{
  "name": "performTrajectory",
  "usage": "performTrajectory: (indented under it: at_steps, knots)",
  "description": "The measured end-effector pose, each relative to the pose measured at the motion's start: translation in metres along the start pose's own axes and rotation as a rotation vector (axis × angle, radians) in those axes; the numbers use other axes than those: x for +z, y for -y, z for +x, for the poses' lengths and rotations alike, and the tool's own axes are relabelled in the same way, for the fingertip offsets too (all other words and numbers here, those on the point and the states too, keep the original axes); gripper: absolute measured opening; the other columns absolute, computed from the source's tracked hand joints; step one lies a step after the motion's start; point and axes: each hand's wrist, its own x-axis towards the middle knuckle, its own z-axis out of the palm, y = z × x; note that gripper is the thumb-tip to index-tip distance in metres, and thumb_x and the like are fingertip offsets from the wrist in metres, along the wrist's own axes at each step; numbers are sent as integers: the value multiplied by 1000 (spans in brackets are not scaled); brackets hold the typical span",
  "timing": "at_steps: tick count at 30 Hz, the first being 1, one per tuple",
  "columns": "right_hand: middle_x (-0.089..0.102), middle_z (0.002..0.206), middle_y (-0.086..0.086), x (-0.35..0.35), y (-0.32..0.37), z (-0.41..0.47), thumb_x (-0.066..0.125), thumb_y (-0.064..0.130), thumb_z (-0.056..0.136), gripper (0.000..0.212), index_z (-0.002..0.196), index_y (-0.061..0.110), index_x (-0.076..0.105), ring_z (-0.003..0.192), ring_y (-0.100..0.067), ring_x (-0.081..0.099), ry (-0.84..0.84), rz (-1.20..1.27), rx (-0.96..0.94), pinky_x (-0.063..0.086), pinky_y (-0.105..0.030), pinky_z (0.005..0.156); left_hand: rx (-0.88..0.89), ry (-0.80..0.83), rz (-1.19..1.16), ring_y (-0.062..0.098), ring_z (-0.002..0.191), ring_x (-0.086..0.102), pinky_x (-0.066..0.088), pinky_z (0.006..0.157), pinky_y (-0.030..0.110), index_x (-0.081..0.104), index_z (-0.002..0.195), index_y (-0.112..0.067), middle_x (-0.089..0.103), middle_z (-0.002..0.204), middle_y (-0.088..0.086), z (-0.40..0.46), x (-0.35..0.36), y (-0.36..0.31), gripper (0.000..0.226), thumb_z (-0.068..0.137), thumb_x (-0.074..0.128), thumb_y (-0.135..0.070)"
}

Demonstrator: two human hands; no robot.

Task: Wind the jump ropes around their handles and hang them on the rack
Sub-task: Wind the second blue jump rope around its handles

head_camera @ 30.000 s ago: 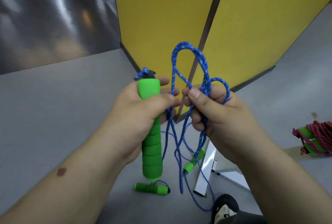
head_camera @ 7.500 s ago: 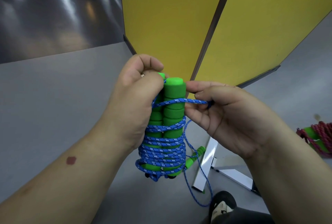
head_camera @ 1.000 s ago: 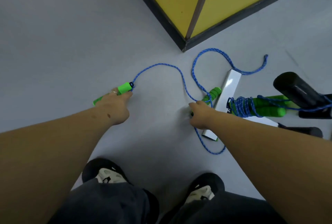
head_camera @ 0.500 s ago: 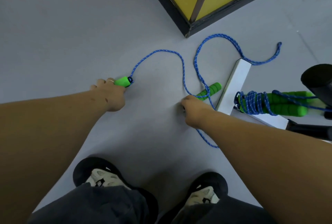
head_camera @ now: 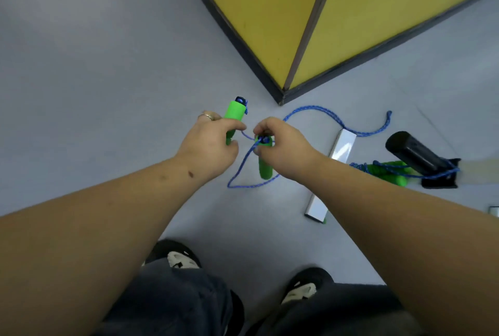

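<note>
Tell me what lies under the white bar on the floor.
Under the white bar only grey floor shows, plus a small green bit at its near end. The blue rope meets its far end; whether it runs beneath is hidden.

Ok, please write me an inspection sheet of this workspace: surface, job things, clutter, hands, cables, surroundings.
Surface: grey floor.
Job's things: loose blue rope trailing on the floor; wound rope bundle hanging on the black rack peg.
Clutter: white rack foot.
Grip: left hand holds one green handle; right hand holds the other handle.
Cables: nothing seen.
Surroundings: yellow panels; shoes.
</note>
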Motion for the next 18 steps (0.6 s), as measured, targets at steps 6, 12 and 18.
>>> performTrajectory:
  at_steps: [6,12,18]
  knots:
    - [55,84,5,-64,76,-45,60,47,93,27,112,28,58,70,-16,53,-56,80,-24,44,-23,57,82,-132,-138,19,92,60,40,74,18,67,118,-39,47,124,2,-49,-79,-60,46,93,53,-3]
    - [41,69,-5,-108,131,-98,53,46,98,27,110,21,54,54,-20,36,-173,361,-20,35,-34,55,154,-162,-388,16,62,54,42,55,24,59,97,-44,57,96,4,-107,-126,-113,34,93,53,-10]
    - [64,84,0,-127,181,-166,50,46,99,19,113,33,54,62,-17,57,-361,323,-163,47,-33,58,286,-115,-439,14,80,59,44,62,31,49,93,-37,60,101,-1,-166,-153,-164,40,74,82,-51]
